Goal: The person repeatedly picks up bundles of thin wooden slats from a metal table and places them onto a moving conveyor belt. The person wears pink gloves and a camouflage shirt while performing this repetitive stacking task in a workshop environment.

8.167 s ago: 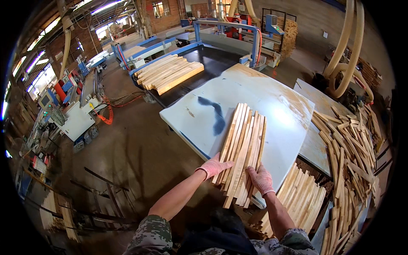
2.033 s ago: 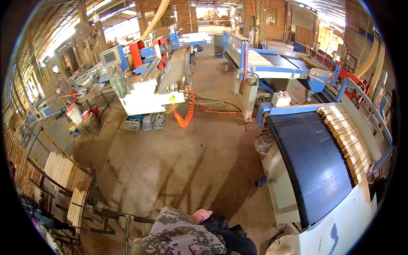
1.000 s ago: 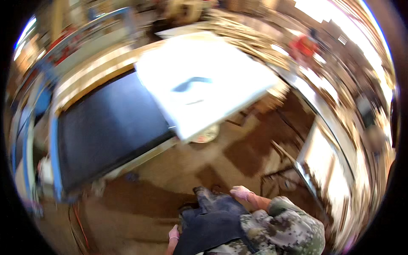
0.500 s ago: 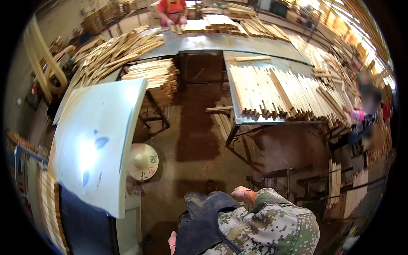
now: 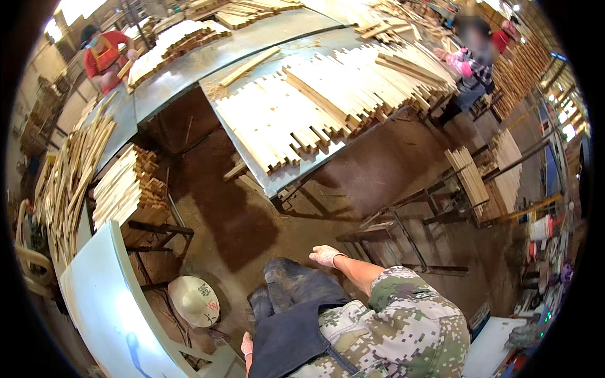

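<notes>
My right hand point(image 5: 326, 256), in a pale pinkish glove, hangs over the floor in front of my body. Its fingers are loosely bent, and nothing shows in them. Low beside my dark apron point(image 5: 293, 340) is my left hand point(image 5: 247, 346), gloved the same way, with its fingers mostly hidden. Neither hand touches the wood. Nearest ahead is a metal-topped table point(image 5: 272, 183) bearing a broad layer of wooden strips point(image 5: 315, 101). A pale round hat-shaped object point(image 5: 194, 301) with dark and red marks sits left of my left hand.
A light-blue panel point(image 5: 104, 277) juts in at lower left, beside stacked strips point(image 5: 120, 189). Dark metal frames point(image 5: 409, 239) stand to the right. A person in red point(image 5: 107, 53) works at far left; another, in pink sleeves point(image 5: 466, 63), stands at the far right table end.
My view has swung to the right, so the strip-covered table now lies more centrally and the blue panel sits farther left. My right hand reaches out farther from my body.
</notes>
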`<action>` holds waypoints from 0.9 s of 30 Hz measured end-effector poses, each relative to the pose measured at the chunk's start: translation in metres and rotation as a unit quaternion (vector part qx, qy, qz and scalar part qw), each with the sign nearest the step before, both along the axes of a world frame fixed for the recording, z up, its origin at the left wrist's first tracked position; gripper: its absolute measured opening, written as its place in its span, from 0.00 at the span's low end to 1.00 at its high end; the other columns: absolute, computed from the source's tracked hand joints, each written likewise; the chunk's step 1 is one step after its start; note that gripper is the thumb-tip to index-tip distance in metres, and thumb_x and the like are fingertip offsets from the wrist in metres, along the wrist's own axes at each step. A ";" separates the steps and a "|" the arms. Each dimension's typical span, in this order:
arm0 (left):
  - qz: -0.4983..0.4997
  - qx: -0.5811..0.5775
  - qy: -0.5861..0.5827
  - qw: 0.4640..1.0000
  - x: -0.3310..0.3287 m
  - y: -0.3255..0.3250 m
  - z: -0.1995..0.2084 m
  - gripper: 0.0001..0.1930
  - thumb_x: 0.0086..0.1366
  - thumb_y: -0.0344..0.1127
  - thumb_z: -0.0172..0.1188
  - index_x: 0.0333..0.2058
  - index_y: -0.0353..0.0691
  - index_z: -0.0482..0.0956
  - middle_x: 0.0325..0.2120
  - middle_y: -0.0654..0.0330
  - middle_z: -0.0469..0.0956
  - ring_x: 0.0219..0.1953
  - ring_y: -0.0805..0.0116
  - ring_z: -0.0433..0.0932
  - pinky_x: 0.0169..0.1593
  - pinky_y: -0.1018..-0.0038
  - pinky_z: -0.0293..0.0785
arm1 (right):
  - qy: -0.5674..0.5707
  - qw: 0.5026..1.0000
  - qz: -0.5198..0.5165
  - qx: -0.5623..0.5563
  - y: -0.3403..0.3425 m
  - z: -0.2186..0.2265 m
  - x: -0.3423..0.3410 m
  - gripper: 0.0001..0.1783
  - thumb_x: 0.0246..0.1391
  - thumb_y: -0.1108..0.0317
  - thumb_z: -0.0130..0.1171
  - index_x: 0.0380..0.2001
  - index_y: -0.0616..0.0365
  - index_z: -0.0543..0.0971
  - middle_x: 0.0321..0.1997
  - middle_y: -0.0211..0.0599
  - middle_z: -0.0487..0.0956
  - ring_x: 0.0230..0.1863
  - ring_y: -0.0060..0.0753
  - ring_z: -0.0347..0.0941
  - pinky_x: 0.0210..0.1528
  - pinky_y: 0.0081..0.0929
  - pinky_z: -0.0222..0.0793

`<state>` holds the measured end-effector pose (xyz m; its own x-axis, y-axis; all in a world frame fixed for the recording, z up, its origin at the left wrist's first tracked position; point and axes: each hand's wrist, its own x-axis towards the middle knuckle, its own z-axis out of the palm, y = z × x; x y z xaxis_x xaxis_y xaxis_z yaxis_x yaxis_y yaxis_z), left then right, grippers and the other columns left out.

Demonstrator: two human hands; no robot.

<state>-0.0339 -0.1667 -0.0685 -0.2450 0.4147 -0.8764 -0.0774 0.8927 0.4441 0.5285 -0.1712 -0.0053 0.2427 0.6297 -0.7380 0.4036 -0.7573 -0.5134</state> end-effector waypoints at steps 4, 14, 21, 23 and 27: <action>-0.001 0.018 -0.060 0.998 0.004 0.076 -0.005 0.18 0.74 0.49 0.64 0.34 0.40 0.79 0.28 0.62 0.74 0.35 0.62 0.75 0.42 0.62 0.74 | -0.038 0.999 0.004 -0.030 -0.003 -0.005 0.004 0.37 0.65 0.46 0.52 0.66 0.65 0.77 0.72 0.57 0.74 0.76 0.55 0.67 0.77 0.42 0.62; -0.147 -0.052 -0.062 0.986 0.093 0.318 -0.007 0.15 0.72 0.53 0.63 0.34 0.49 0.78 0.29 0.63 0.72 0.31 0.61 0.71 0.37 0.60 0.73 | -0.033 0.977 -0.180 -0.108 0.052 0.009 0.042 0.43 0.67 0.46 0.59 0.74 0.65 0.67 0.79 0.54 0.67 0.81 0.49 0.60 0.81 0.38 0.55; -0.270 -0.069 0.016 0.960 0.213 0.463 0.037 0.13 0.67 0.50 0.65 0.32 0.50 0.78 0.26 0.66 0.73 0.24 0.67 0.68 0.33 0.63 0.71 | -0.093 0.946 -0.303 0.066 0.144 0.057 0.128 0.52 0.65 0.54 0.67 0.81 0.64 0.52 0.83 0.57 0.59 0.84 0.49 0.54 0.82 0.35 0.51; -0.305 -0.039 0.002 0.952 0.250 0.495 0.047 0.13 0.66 0.52 0.66 0.30 0.54 0.77 0.25 0.68 0.72 0.24 0.69 0.68 0.30 0.66 0.67 | -0.149 0.924 -0.338 0.100 0.166 0.064 0.163 0.55 0.60 0.55 0.71 0.81 0.59 0.52 0.81 0.58 0.62 0.82 0.53 0.56 0.81 0.38 0.53; -0.314 -0.030 -0.053 0.948 0.340 0.538 0.073 0.14 0.71 0.51 0.64 0.30 0.56 0.73 0.22 0.74 0.66 0.22 0.76 0.64 0.24 0.72 0.58 | -0.225 0.897 -0.354 0.138 0.204 0.064 0.258 0.56 0.60 0.57 0.71 0.82 0.56 0.50 0.84 0.55 0.56 0.84 0.52 0.52 0.83 0.36 0.49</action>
<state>0.3057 0.3709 0.0043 0.1243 0.3991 -0.9085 0.4352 0.8008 0.4114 0.7868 0.0327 0.0589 0.8886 0.3436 -0.3039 0.0848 -0.7742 -0.6272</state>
